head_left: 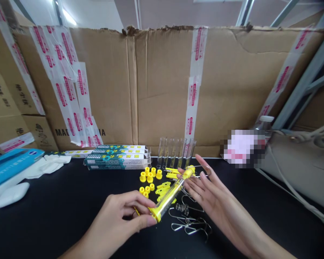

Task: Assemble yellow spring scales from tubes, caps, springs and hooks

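Observation:
My left hand (124, 219) pinches the lower end of a clear tube (169, 196) with yellow fittings at both ends. A yellow piece shows between its curled fingers. The tube slants up to the right, its far yellow end (189, 172) beside the fingers of my right hand (210, 190). That hand is spread, palm toward the tube; whether its fingertips bear on the tube is hard to tell. A thin bent wire runs from the far end past these fingers. Below lie yellow caps (149, 177), flat yellow strips (163, 189), small springs (183, 208) and bent wire hooks (190, 226).
Several clear tubes (175, 153) stand upright behind my hands. Printed boxes (116, 158) are stacked to their left. At far left are a blue tissue pack (16, 167) and a white mouse (12, 195). A bottle (266, 124) and beige bag (302, 169) stand right. Cardboard (162, 90) walls the back.

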### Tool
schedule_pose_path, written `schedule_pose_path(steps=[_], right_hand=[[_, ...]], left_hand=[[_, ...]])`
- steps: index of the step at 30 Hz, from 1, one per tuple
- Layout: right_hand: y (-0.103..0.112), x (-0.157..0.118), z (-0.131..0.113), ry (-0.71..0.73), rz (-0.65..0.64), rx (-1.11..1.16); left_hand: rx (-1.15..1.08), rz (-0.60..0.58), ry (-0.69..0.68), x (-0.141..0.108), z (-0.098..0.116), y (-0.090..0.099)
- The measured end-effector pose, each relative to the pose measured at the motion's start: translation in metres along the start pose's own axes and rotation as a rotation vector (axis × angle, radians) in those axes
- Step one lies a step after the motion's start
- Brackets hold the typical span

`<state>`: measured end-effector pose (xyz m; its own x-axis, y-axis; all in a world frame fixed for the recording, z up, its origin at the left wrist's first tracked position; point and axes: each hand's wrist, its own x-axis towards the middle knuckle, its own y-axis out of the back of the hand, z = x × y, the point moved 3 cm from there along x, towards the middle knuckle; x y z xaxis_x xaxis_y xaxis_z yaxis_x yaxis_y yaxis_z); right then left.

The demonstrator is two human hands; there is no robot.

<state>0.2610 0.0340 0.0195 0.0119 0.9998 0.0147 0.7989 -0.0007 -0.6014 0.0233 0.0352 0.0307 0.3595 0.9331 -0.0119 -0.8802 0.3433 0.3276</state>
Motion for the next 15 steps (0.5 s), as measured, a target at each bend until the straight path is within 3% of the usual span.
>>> schedule_pose_path(steps=[4, 8, 11, 15], right_hand=[[-0.004, -0.001, -0.002, 0.024, -0.044, -0.044], [-0.005, -0.002, 0.000, 0.061, -0.039, -0.115], [-0.007, -0.003, 0.002, 0.093, -0.038, -0.105], [-0.011, -0.004, 0.007, -0.033, -0.090, -0.088]], left_hand=[[0.008, 0.023, 0.030, -0.001, 0.003, -0.002], [0.072, 0.010, -0.023, -0.001, 0.001, -0.006], [0.136, -0.014, -0.122, -0.004, -0.001, -0.013], [0.188, -0.032, -0.297, -0.012, 0.001, -0.021]])
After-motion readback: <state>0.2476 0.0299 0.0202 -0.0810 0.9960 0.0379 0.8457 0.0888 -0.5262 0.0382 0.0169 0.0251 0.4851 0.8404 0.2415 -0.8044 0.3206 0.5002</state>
